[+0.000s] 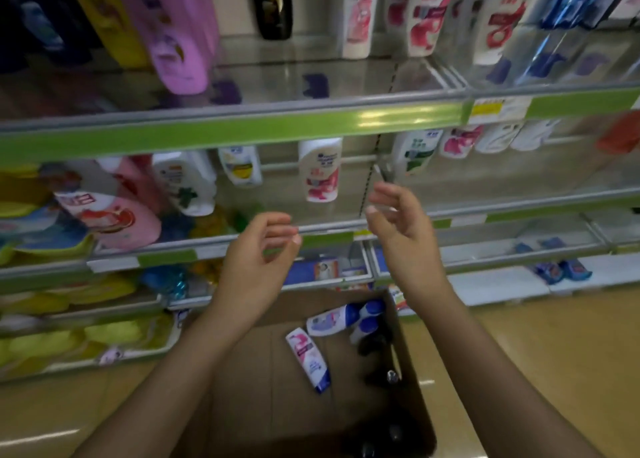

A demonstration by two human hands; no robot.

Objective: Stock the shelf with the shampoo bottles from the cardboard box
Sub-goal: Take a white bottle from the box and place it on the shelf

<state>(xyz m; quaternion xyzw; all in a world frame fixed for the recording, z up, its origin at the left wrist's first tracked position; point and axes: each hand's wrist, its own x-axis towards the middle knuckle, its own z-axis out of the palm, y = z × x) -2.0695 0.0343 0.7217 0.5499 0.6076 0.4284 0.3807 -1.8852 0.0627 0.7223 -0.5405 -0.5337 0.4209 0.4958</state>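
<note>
Green shelf edge strip (242, 130); brown cardboard box (249, 381) holds a white bottle (308, 357) (pink label, blue cap); tall lilac bottle (173, 28) above

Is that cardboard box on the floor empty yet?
Not empty. The cardboard box is open-topped, and a pink-and-white bottle and blue-capped bottles lie inside it.

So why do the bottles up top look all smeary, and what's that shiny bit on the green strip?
Head view: the purple bottle and its top-shelf neighbours are motion-blurred; the green strip carries a bright glare patch from overhead light; shelf edges bow from the wide-angle lens; the cardboard box is dim, dark at its lower right; both hands, left hand and right hand, look fairly sharp.
</note>
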